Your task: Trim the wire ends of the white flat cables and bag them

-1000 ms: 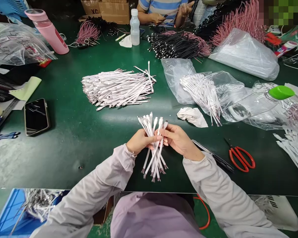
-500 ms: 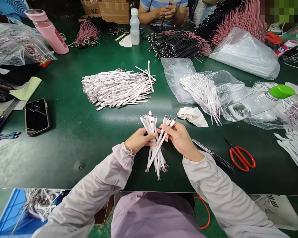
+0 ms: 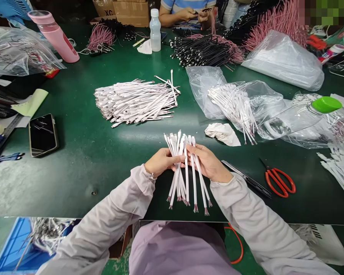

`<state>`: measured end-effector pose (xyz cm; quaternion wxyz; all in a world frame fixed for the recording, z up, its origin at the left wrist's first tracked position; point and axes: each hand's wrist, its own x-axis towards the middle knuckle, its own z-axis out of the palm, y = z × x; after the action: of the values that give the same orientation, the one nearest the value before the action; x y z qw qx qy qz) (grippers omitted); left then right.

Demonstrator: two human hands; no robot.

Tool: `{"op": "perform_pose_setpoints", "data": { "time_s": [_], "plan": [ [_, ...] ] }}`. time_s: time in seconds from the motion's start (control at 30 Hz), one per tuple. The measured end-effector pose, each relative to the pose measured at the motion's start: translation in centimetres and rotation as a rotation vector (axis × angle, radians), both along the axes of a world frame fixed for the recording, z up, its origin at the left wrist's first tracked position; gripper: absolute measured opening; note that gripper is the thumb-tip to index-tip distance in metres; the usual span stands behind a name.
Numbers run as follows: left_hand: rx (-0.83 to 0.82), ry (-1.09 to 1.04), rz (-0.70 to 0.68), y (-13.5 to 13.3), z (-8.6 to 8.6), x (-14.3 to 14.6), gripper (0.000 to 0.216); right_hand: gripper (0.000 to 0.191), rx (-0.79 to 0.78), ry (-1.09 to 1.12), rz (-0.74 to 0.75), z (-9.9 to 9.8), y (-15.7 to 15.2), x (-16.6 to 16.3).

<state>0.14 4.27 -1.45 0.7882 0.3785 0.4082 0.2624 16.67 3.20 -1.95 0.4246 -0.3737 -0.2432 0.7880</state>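
My left hand (image 3: pixel 162 162) and my right hand (image 3: pixel 208 163) together grip a bunch of white flat cables (image 3: pixel 183 172) above the green table (image 3: pixel 83 179). The connector ends stick up past my fingers, and the stripped wire ends hang down, tipped with reddish strands. My right hand spreads several cables apart at the right of the bunch. A large loose pile of similar white cables (image 3: pixel 136 101) lies beyond my hands. A flat steel ruler (image 3: pixel 245 178) lies close to my right wrist.
Red-handled scissors (image 3: pixel 280 183) and a crumpled tissue (image 3: pixel 223 134) lie near my hands. A clear plastic bag of white cables (image 3: pixel 232 101) is to the right, and a phone (image 3: pixel 43 135) to the left. Black and pink cable bundles (image 3: pixel 202 50) lie farther off, near a co-worker (image 3: pixel 186 11).
The bunch now fans wider, with several cables hanging straight down at the right instead of slanting across. My right hand has moved in closer to my left hand.
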Motion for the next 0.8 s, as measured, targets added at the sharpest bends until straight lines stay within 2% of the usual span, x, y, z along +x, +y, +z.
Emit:
{"op": "perform_pose_setpoints", "data": {
  "time_s": [0.1, 0.23, 0.33, 0.53, 0.7, 0.8],
  "plan": [
    [0.004, 0.016, -0.039, 0.03, -0.08, -0.07, 0.039, 0.034, -0.023, 0.009, 0.053, -0.06, 0.05, 0.25],
    [0.036, 0.027, 0.016, 0.03, -0.12, -0.06, 0.041, 0.032, 0.012, -0.042, 0.048, 0.08, 0.03, 0.50],
    [0.053, 0.018, 0.006, 0.03, -0.15, 0.01, 0.044, 0.036, 0.035, -0.077, 0.049, 0.30, -0.11, 0.32],
    [0.041, 0.016, 0.095, 0.14, -0.41, -0.02, 0.045, 0.036, 0.085, -0.173, -0.082, 0.41, -0.34, -0.23],
    [-0.054, -0.081, 0.008, 0.32, -0.10, -0.15, 0.047, 0.034, 0.060, -0.150, 0.094, 0.41, -0.31, 0.19],
    [-0.009, -0.039, 0.012, 0.29, 0.01, -0.02, 0.048, 0.036, 0.050, -0.171, 0.063, 0.33, -0.36, 0.14]
  ]
}}
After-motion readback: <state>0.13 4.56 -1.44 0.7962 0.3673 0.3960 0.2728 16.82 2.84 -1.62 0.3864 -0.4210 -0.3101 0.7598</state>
